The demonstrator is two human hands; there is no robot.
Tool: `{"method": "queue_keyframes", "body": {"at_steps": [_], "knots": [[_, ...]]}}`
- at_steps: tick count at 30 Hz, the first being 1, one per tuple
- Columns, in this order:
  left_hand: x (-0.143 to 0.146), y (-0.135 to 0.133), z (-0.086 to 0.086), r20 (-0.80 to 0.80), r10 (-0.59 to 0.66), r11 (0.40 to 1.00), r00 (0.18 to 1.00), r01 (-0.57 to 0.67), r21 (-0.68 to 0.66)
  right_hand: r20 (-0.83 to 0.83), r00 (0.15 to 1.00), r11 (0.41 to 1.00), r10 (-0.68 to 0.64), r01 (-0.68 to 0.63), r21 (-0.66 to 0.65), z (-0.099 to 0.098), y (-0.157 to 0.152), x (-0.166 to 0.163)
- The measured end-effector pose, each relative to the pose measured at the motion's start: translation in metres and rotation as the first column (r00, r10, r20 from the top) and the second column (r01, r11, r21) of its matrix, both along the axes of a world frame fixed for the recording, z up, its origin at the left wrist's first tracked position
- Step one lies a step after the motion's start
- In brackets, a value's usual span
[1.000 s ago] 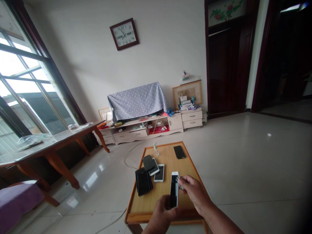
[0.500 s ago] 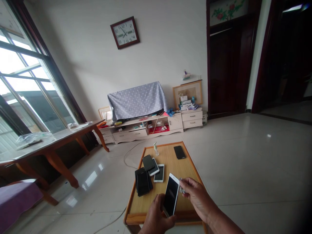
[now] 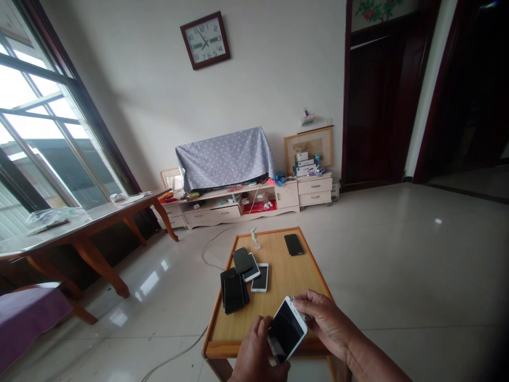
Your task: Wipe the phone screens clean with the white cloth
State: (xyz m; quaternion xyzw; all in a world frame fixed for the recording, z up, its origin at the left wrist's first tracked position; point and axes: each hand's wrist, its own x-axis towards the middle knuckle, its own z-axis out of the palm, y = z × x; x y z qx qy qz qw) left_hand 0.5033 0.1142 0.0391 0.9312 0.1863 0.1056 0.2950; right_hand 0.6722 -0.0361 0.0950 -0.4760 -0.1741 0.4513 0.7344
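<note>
A white smartphone (image 3: 288, 329) with a dark screen is tilted above the near end of the small wooden table. My left hand (image 3: 259, 350) grips it by its lower left side. At the phone's upper right edge, my right hand (image 3: 318, 313) is closed in a pinch around a small greyish thing, mostly hidden by the fingers. Beyond the hands, several phones lie in an overlapping group: a black phone (image 3: 234, 293), a dark phone (image 3: 242, 260) and a white phone (image 3: 260, 278). Farther off to the right rests a single black phone (image 3: 294, 244).
A small pump bottle (image 3: 255, 239) stands near the far edge of the wooden table (image 3: 278, 305). A cable (image 3: 175, 361) runs over the floor at the left. Behind are a low cabinet (image 3: 214, 214) and a long side table (image 3: 99, 220).
The phone has turned clockwise and its upper end has come lower, its screen now slanting more to the right. My right hand has stayed at its upper edge. The camera view has shifted slightly.
</note>
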Motion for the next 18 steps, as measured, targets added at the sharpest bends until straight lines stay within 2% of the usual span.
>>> {"method": "queue_keyframes", "body": {"at_steps": [7, 9, 12, 15, 18], "knots": [[0.006, -0.009, 0.0, -0.028, -0.017, 1.0, 0.999, 0.016, -0.026, -0.103, 0.994, 1.0, -0.027, 0.028, 0.004, -0.004, 0.006, 0.001], [0.007, -0.013, 0.002, 0.003, -0.009, 0.997, 1.0, 0.01, -0.079, -0.143, 0.989, 0.998, -0.048, 0.054, 0.037, -0.003, 0.007, -0.001], [0.009, -0.021, 0.009, 0.06, -0.009, 0.973, 0.998, 0.023, -0.229, -0.162, 0.986, 0.994, -0.046, 0.061, 0.091, -0.001, 0.007, -0.004], [0.011, -0.029, 0.019, 0.155, -0.035, 0.893, 0.987, 0.101, -0.438, -0.077, 0.995, 0.995, -0.067, 0.072, 0.072, -0.001, 0.008, -0.006], [0.017, -0.033, 0.033, 0.228, -0.023, 0.72, 0.973, 0.174, -0.671, 0.112, 0.981, 0.987, -0.161, 0.163, -0.008, -0.002, 0.01, -0.009]]}}
